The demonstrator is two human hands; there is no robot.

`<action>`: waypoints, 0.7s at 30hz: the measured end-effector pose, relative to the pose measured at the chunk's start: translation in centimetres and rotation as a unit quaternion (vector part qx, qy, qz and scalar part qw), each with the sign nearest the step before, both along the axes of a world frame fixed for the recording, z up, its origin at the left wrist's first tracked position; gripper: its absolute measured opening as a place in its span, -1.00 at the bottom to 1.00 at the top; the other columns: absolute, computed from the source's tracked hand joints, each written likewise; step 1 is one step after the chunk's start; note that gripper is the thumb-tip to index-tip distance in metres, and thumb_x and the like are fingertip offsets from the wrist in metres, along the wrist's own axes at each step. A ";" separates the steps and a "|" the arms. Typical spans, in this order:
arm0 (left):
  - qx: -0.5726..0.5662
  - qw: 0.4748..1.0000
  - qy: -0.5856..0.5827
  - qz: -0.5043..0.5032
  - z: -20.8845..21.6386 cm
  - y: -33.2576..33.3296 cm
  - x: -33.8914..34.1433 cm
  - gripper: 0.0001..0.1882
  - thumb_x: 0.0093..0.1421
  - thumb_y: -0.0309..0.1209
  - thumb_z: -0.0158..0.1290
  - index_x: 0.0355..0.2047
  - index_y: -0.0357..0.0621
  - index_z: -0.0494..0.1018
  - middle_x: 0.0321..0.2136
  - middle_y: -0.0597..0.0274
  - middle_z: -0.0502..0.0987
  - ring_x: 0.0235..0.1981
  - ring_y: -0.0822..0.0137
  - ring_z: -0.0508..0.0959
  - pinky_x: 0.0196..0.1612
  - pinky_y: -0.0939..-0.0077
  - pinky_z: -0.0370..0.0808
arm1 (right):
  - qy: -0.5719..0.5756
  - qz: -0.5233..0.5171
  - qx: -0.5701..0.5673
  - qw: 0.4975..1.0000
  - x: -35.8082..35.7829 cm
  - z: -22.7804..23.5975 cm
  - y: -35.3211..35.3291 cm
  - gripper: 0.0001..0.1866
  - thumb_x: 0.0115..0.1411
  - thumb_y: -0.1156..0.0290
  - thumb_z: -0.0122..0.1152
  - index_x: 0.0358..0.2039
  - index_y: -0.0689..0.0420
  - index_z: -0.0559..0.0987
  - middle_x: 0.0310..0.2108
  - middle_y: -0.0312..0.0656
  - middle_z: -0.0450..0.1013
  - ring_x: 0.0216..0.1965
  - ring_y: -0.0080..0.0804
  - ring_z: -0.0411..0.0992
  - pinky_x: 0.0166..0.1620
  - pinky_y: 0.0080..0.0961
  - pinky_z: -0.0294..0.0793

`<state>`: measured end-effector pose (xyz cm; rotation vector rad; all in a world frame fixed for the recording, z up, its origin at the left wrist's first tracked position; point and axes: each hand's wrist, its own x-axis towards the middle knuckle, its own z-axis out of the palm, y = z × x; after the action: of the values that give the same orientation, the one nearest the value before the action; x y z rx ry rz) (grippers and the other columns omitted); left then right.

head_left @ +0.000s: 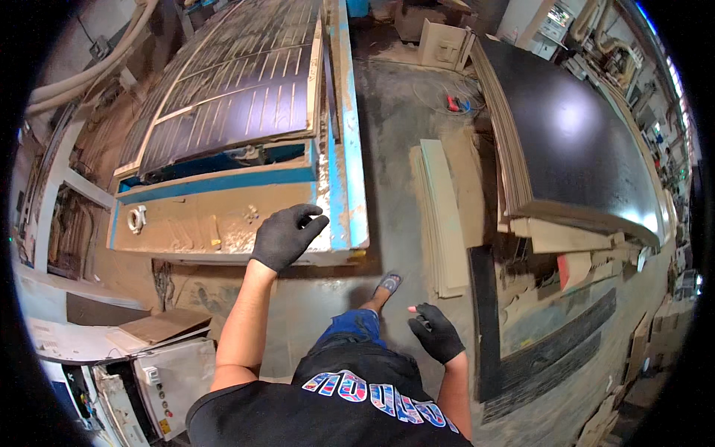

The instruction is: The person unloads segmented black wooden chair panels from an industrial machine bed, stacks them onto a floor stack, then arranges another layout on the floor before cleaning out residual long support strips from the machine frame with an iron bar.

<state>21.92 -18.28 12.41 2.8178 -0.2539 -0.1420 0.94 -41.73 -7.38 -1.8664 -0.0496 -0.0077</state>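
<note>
My left hand point(289, 238), in a black glove, is raised over the near right corner of a dust-covered machine bed point(246, 200) with blue edges. Its fingers curl loosely, a gap shows between thumb and fingertips, and nothing is in it. My right hand point(436, 333), also gloved in black with one bare fingertip, hangs low on my right with loosely bent fingers and nothing held. Long thin board strips point(442, 223) lie on the floor beyond it. Dark panels with pale grooves cut in them point(246, 112) rest on the machine's far part.
A tall stack of dark-faced boards point(573, 127) stands at the right. Black strips point(485, 320) lie on the floor nearby. A red and blue tool point(456, 103) with a cable sits farther off. At the lower left is a control cabinet point(175, 384); a tape roll point(136, 219) lies on the bed.
</note>
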 end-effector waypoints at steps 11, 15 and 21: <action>-0.165 0.986 -0.009 0.002 0.4 0.3 -0.4 -0.61 0.12 -0.20 0.07 -0.14 -0.22 0.46 -0.39 0.04 0.55 -0.38 0.30 0.54 -0.24 0.47 0.45 | 0.017 -0.044 -0.009 0.999 1.7 -0.1 -1.6 -0.71 0.01 0.53 0.24 -0.20 0.12 0.50 -0.25 -0.11 0.43 -0.24 -0.27 0.42 -0.14 -0.47 0.42; -0.168 0.986 0.005 0.016 0.3 0.3 -2.2 -0.60 0.10 -0.18 0.08 -0.15 -0.21 0.46 -0.41 0.05 0.55 -0.39 0.29 0.55 -0.26 0.45 0.46 | 0.014 -0.046 0.000 0.999 1.8 -0.9 -3.3 -0.70 0.00 0.53 0.26 -0.20 0.12 0.50 -0.22 -0.10 0.43 -0.19 -0.24 0.42 -0.10 -0.44 0.41; -0.173 0.979 -0.039 0.096 -1.3 6.1 -5.3 -0.66 0.12 -0.27 0.07 -0.15 -0.21 0.46 -0.35 0.07 0.56 -0.30 0.31 0.56 -0.24 0.46 0.45 | 0.041 0.032 0.002 0.999 2.1 -1.3 -3.1 -0.67 0.06 0.39 0.22 -0.14 0.15 0.48 -0.14 -0.04 0.41 -0.09 -0.13 0.39 0.02 -0.38 0.34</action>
<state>16.65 -12.23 11.12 2.4848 -0.0175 0.0519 3.04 -44.79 -8.69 -1.8592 -0.0521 0.1119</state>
